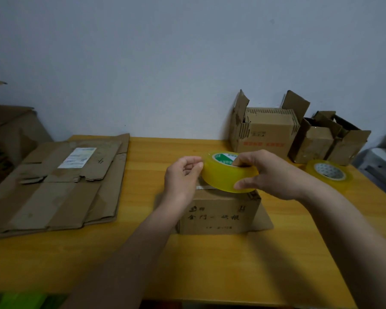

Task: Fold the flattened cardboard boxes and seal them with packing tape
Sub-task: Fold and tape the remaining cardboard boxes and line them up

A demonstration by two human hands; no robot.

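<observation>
Left of frame: a stack of flattened cardboard boxes (54, 186) lies on the yellow table (210, 264), the top sheet bearing a white shipping label (77, 157). Centre: a folded cardboard box (218, 214) with handwritten characters on its near face. Above it, the left hand (183, 177) pinches at the edge of a yellow tape roll (227, 172). The right hand (274, 172) grips that roll, fingers in the core, thumb on the outer face. Upper right: two open-topped boxes (265, 132), (328, 141). A second tape roll (328, 172) lies flat beside them.
</observation>
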